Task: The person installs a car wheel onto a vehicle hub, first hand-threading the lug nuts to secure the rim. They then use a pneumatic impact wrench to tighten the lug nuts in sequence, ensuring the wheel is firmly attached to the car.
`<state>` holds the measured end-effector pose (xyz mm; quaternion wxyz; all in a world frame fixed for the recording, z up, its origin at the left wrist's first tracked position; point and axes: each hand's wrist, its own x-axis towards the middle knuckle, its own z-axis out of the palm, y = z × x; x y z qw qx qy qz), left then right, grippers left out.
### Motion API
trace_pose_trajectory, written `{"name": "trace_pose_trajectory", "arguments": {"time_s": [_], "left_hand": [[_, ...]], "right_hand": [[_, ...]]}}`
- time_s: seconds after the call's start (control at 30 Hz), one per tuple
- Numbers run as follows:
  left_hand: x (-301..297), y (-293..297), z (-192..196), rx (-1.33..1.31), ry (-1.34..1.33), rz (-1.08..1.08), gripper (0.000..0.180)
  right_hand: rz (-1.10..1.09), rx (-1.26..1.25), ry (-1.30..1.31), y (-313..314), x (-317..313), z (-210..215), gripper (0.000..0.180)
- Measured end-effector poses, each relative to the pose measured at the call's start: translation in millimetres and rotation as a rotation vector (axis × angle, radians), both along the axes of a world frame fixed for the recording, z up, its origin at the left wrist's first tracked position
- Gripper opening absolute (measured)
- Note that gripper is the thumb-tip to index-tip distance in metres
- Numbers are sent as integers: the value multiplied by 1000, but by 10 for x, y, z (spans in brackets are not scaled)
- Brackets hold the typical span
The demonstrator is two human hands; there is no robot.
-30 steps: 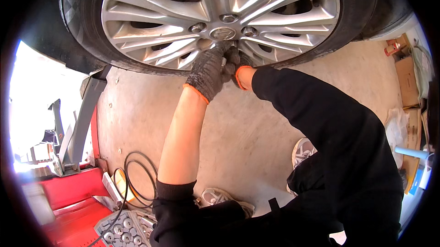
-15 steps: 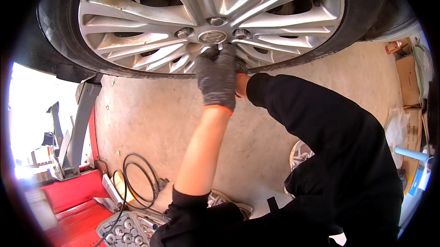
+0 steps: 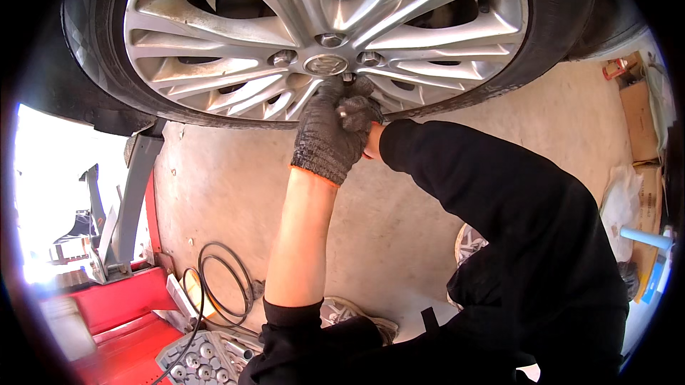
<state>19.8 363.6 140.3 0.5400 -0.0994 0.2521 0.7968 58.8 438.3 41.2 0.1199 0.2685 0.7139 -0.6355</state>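
Above me is a silver multi-spoke car wheel [image 3: 214, 30] in a black tyre [image 3: 560, 10]. Lug nuts [image 3: 330, 40] ring its round center cap [image 3: 325, 64]. Just below the cap, my left hand [image 3: 325, 132], in a dark grey knit glove with an orange cuff, is closed, its fingers up at the hub. Against it, my right hand [image 3: 362, 112] is also gloved and closed, largely hidden behind the left. A small shiny metal piece [image 3: 343, 110] shows between the two hands; its kind is unclear. A dark nut or socket end [image 3: 348, 77] shows right above the fingers.
A grey lift post [image 3: 132, 192] and a red base [image 3: 118, 299] stand at left. A coiled black cable [image 3: 225, 281] and a grey socket case [image 3: 200, 360] lie at lower left. Cardboard boxes [image 3: 637, 121] and a clear plastic bag [image 3: 619, 196] line the right side.
My left hand has drawn slightly down from the hub and turned, coming together with my right hand. The bright metal piece seen at its fingertips below the cap no longer shows there.
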Motion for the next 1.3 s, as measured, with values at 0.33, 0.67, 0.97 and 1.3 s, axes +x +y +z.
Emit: {"name": "trace_pose_trajectory", "arguments": {"time_s": [0.33,0.67,0.97,1.3], "left_hand": [[70,69,-35,-152,113,125,9],[197,117,-269,-846,1432,354,21],[-48,-559,-78,-239,309,354,12],[-315,-722,-301,132,343,126,19]], "right_hand": [[-4,39,-13,99,-3,13,27],[-42,109,-15,159,-21,22,28],[-65,154,8,119,-170,28,29],[-87,172,25,107,-163,24,30]]}}
